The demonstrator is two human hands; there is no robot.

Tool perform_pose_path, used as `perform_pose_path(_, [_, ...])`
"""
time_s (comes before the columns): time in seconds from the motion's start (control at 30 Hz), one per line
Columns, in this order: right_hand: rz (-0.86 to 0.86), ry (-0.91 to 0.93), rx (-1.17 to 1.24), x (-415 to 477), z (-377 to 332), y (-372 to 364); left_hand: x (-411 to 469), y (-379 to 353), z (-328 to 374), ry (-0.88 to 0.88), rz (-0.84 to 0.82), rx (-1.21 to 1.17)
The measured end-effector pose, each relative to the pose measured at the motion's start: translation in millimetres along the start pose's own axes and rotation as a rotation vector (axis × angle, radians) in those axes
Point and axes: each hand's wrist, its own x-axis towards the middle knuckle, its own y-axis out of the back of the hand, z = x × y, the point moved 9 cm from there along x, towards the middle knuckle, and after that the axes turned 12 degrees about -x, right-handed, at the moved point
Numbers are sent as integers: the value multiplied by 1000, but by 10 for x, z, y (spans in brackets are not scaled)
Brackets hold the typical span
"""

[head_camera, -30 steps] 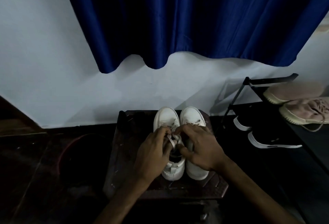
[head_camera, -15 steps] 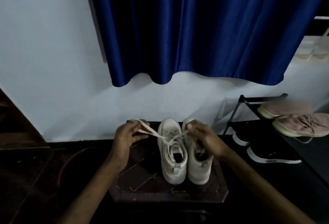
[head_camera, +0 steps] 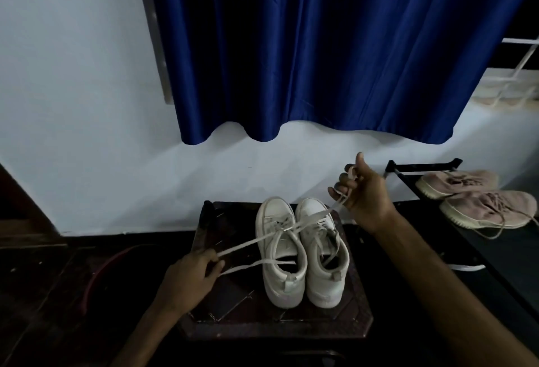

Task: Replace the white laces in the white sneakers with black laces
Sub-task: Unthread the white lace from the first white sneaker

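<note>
Hands apart: L hand (head_camera: 189, 277), R hand (head_camera: 366, 195) each pinch white lace (head_camera: 248, 243), sneakers (head_camera: 275, 211) btwn.

The left hand (head_camera: 189, 277) sits low at about 7 o'clock in the view, knuckles up. Its bare forearm slants in from the bottom edge toward 1 o'clock, and its fingers and thumb pinch two runs of the white lace (head_camera: 253, 242). The right hand (head_camera: 366, 196) is held higher and farther out, at about 2 o'clock from the left one, on a long bare forearm running toward 10 o'clock; its fingers (head_camera: 342, 184) are curled with the lace looped over them, and its thumb sticks straight up to 12 o'clock.
</note>
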Motion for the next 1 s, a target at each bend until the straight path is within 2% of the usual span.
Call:
perform_pose_path(0.03, [37, 57, -195, 21, 25, 46, 8, 23, 37, -16, 35, -3])
perform_pose_path(0.13, [111, 289, -1054, 63, 126, 21, 49, 106, 269, -111, 114, -52])
perform_pose_path(0.17, [132, 335, -1258, 67, 194, -2, 70, 136, 384, -143, 129, -83])
perform_pose_path(0.27, [78, 457, -1547, 52, 423, -137, 191, 152, 794, -233, 112, -217])
perform_pose_path(0.37, [17, 565, -1587, 9, 485, -267, 305, 68, 1226, -314, 65, -217])
perform_pose_path(0.5, [-128, 696, -1509, -101, 490, -402, 434, -154, 1462, -301, -1, -9])
perform_pose_path(0.6, [-255, 800, -1407, -168, 518, -477, 483, -215, 1498, -233, 34, 139])
perform_pose_path(0.67, [-274, 821, -1321, -190, 493, -484, 483, -215, 1559, -235, 101, 210])
perform_pose_path(0.8, [-203, 799, -1271, -198, 466, -401, 458, -233, 1658, -303, 140, 238])
perform_pose_path(0.87, [-229, 803, -1281, -205, 482, -431, 434, -231, 1647, -320, 176, 250])
perform_pose_path(1.0, [-304, 774, -1299, -149, 583, -455, 400, -199, 1582, -305, 233, 59])
